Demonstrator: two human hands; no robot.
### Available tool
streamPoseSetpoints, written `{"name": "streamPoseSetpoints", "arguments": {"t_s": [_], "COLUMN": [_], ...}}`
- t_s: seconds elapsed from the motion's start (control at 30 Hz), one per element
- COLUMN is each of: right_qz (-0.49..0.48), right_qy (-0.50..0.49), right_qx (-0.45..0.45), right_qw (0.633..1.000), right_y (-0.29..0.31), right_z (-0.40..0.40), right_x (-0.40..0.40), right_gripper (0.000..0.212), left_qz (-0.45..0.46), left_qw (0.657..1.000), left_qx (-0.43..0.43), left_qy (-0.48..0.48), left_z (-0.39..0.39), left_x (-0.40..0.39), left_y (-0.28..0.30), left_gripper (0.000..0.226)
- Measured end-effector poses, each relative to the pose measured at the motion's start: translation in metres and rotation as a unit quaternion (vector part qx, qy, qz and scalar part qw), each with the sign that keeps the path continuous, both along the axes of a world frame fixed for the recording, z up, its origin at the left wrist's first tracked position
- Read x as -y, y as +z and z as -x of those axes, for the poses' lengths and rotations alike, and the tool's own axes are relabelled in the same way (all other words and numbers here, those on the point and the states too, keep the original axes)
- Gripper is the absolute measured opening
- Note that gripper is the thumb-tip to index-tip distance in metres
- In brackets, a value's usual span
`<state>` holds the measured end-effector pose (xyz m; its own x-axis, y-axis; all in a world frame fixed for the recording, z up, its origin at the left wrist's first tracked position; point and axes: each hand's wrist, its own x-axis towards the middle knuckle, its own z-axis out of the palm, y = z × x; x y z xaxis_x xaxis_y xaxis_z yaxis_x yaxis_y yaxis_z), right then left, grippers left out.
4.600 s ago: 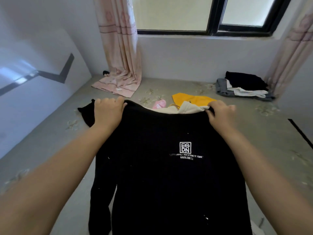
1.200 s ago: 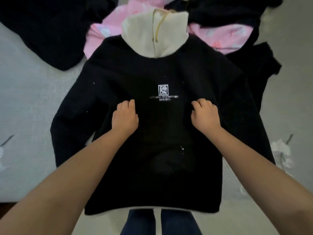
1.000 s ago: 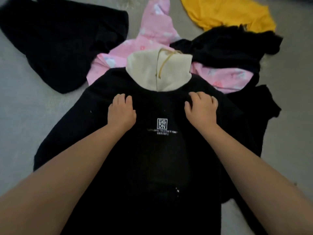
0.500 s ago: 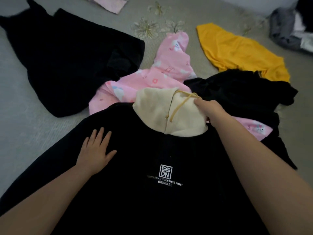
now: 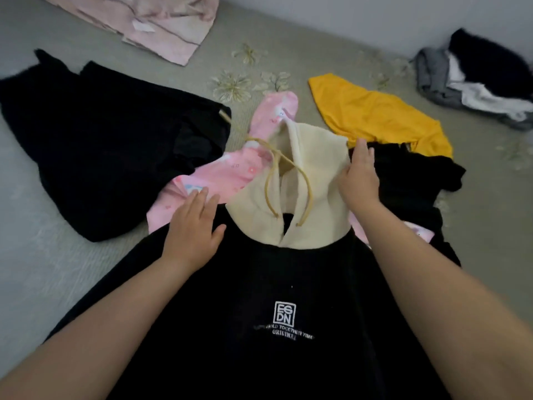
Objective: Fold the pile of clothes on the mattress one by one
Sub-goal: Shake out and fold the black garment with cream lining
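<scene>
Hands (image 5: 192,226) (image 5: 357,180) flat beside cream hood (image 5: 314,174)

a home bedroom: loose clothes (image 5: 375,116) strewn over a floral mattress (image 5: 52,269), pink curtain (image 5: 150,21) hem pooling on it

- grey-green mattress cover (image 5: 331,44) with pale flower prints
- plain light wall (image 5: 403,15) along the far edge
- pink curtain hem (image 5: 150,21) pooled top left

Bare mattress (image 5: 72,272) open at left of the black hoodie (image 5: 259,284), black garment (image 5: 109,157) and pink garment (image 5: 230,171) crowding far left, yellow garment (image 5: 375,116) and dark clothes (image 5: 415,180) blocking far right, folded stack (image 5: 476,82) in corner, free strip between.
</scene>
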<state>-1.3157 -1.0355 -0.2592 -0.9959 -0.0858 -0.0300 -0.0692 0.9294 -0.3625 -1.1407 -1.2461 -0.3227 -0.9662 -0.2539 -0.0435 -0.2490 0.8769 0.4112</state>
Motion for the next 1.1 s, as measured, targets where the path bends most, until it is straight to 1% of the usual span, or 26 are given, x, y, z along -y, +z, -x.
{"name": "streamPoseSetpoints", "arguments": {"t_s": [0.03,0.07,0.13,0.2,0.27,0.33,0.37,0.4,0.47,0.5,0.57,0.63,0.7,0.8,0.87,0.97,1.03,1.07,1.1], "right_qz": [-0.054,-0.096,-0.137,-0.128,-0.083,-0.063,-0.062,-0.066,-0.089,-0.101,-0.118,-0.137,-0.135,-0.120,-0.097,-0.031,0.049,0.090,0.125], "right_qy": [-0.046,-0.072,-0.070,-0.058,-0.047,-0.075,-0.096,-0.123,-0.186,-0.210,-0.239,-0.252,-0.269,-0.288,-0.294,-0.294,-0.302,-0.318,-0.345], "right_qx": [0.060,0.112,0.172,0.177,0.133,0.111,0.110,0.122,0.173,0.209,0.287,0.333,0.314,0.268,0.259,0.222,0.176,0.154,0.141], "right_qw": [0.996,0.987,0.973,0.974,0.987,0.989,0.987,0.983,0.963,0.950,0.920,0.898,0.900,0.912,0.915,0.929,0.935,0.931,0.920], "right_y": [-0.006,-0.013,-0.028,-0.041,-0.053,-0.063,-0.070,-0.076,-0.089,-0.095,-0.104,-0.110,-0.114,-0.120,-0.122,-0.121,-0.116,-0.113,-0.109], "right_z": [0.002,0.001,-0.013,-0.039,-0.072,-0.121,-0.148,-0.177,-0.235,-0.260,-0.299,-0.327,-0.341,-0.342,-0.337,-0.335,-0.338,-0.340,-0.341], "right_x": [-0.005,-0.013,-0.033,-0.068,-0.103,-0.153,-0.181,-0.208,-0.258,-0.280,-0.315,-0.338,-0.352,-0.363,-0.366,-0.372,-0.377,-0.379,-0.380], "right_gripper": [0.058,0.058,0.053,0.045,0.041,0.043,0.046,0.049,0.052,0.052,0.053,0.057,0.056,0.039,0.029,0.024,0.024,0.023,0.023], "left_qz": [0.017,0.032,0.038,0.026,-0.001,-0.014,-0.016,-0.024,-0.036,-0.027,-0.005,-0.001,0.005,0.029,0.060,0.113,0.139,0.146,0.149], "left_qw": [1.000,0.999,0.996,0.993,0.992,0.987,0.983,0.978,0.962,0.955,0.943,0.941,0.948,0.940,0.928,0.909,0.899,0.896,0.895], "left_qx": [0.019,0.039,0.071,0.082,0.041,0.007,0.020,0.060,0.155,0.187,0.229,0.238,0.206,0.164,0.179,0.236,0.261,0.266,0.268], "left_qy": [-0.006,-0.015,-0.038,-0.086,-0.116,-0.162,-0.184,-0.200,-0.221,-0.229,-0.241,-0.240,-0.240,-0.297,-0.321,-0.323,-0.324,-0.324,-0.324], "left_z": [0.001,-0.001,-0.009,-0.021,-0.040,-0.067,-0.082,-0.096,-0.124,-0.136,-0.152,-0.157,-0.155,-0.145,-0.139,-0.139,-0.139,-0.139,-0.138], "left_x": [-0.003,-0.008,-0.025,-0.053,-0.077,-0.114,-0.131,-0.148,-0.176,-0.189,-0.215,-0.239,-0.258,-0.287,-0.306,-0.328,-0.335,-0.336,-0.335], "left_y": [-0.001,-0.003,-0.008,-0.015,-0.021,-0.036,-0.043,-0.049,-0.065,-0.075,-0.089,-0.092,-0.090,-0.088,-0.089,-0.094,-0.095,-0.094,-0.094], "left_gripper": [0.061,0.061,0.061,0.060,0.058,0.057,0.058,0.060,0.063,0.064,0.066,0.069,0.070,0.068,0.068,0.071,0.072,0.072,0.072]}}
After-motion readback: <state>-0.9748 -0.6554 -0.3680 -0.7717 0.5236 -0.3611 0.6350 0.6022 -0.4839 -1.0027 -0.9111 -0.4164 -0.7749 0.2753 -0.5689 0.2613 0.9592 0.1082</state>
